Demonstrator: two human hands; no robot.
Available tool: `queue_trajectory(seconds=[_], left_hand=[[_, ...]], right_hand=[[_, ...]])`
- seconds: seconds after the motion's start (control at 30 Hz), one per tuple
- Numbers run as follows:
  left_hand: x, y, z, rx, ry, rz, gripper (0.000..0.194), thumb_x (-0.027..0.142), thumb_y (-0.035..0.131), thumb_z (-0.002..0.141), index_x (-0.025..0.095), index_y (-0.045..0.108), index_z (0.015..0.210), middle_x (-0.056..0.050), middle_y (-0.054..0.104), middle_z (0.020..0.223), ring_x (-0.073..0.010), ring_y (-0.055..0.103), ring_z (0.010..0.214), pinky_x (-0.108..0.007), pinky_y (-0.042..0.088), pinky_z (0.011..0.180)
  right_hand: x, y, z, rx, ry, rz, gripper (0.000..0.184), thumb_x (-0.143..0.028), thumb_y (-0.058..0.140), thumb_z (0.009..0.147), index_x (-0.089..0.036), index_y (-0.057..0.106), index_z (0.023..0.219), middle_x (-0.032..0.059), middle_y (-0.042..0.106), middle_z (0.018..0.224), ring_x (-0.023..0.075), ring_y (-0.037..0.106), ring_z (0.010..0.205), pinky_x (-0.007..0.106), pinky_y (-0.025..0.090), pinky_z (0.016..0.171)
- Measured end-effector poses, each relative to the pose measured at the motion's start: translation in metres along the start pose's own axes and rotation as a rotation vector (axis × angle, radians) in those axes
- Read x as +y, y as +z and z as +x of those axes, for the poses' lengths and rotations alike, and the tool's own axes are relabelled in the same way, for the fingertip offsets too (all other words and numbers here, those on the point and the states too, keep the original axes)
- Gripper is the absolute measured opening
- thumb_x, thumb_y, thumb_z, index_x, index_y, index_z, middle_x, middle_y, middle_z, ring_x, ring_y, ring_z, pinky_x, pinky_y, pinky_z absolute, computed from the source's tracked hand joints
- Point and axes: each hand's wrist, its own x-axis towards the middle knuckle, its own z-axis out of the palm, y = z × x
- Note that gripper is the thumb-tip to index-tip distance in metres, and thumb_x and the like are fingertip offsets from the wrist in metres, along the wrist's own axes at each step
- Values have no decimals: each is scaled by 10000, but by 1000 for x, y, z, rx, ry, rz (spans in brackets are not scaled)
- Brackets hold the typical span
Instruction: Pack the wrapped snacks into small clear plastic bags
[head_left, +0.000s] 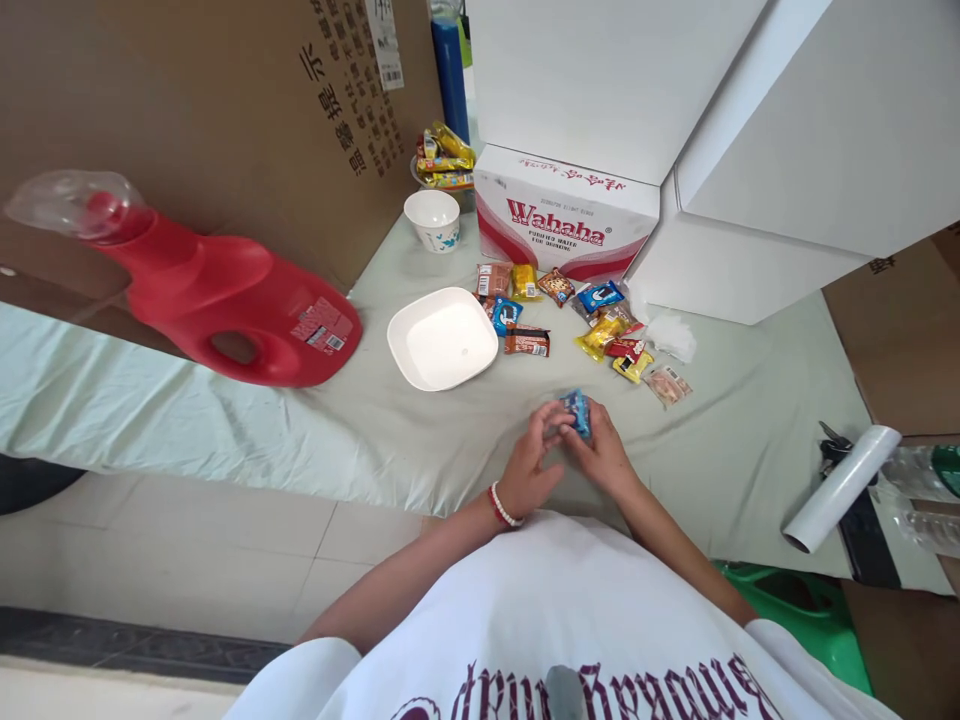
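A small blue snack packet (577, 412) is pinched in the fingers of my right hand (602, 452), just above the near part of the cloth-covered table. My left hand (531, 462), with a red and white bracelet at the wrist, is beside it. Its fingers are loosely bent and apart, with the tips close to the packet's left side; whether they touch it I cannot tell. Beyond my hands lie several wrapped snacks, among them a brown packet (527, 341), a blue packet (506, 315) and a yellow packet (600, 335). A white square bowl (442, 340) stands to their left.
At the back are a white paper cup (433, 222), a bowl of yellow-wrapped sticks (446, 160) and a Wahaha carton (566, 215). A large red detergent bottle (247, 300) is at left. Crumpled tissue (671, 337) and a white roll (840, 490) lie to the right.
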Motion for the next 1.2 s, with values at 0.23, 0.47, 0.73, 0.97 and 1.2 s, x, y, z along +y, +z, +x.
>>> queue_trajectory(seconds=[0.23,0.47,0.73,0.97,1.2], left_hand=[[13,-53,-7,587,-77,341,208,271,577,905,208,577,1104,-71,654,1056,-175,652,984,-307,565,820],[5,-179,11,1084,-324,667,530,486,636,840,168,486,1237,-40,622,958,-163,613,775,-323,511,785],[-4,-167,21,730,-563,761,207,335,489,827,198,608,927,-33,657,688,-239,645,693,-321,466,685],[17,-140,-13,692,-558,776,301,320,478,805,191,601,1048,-1,649,630,-236,651,632,-303,446,625],[40,-93,-27,385,-445,686,372,365,508,825,204,610,1144,53,632,557,-199,606,499,-290,428,545]], right_hand=[[8,-25,13,57,267,278,492,-510,686,845,-186,620,1210,69,738,1049,233,676,916,395,537,887],[-94,3,130,-136,-234,242,546,-368,716,863,-261,556,1375,42,682,1265,227,663,1095,371,538,965],[-142,150,201,-423,-43,-478,599,-111,478,938,-158,422,1532,165,653,1309,274,671,1118,386,543,959],[-143,101,136,-272,-389,-704,423,-229,448,1014,-130,547,1413,219,479,1488,350,544,1246,484,523,962],[-69,-17,7,-352,-738,-471,339,-392,612,981,-269,655,1294,75,742,1108,285,457,1392,580,262,1221]])
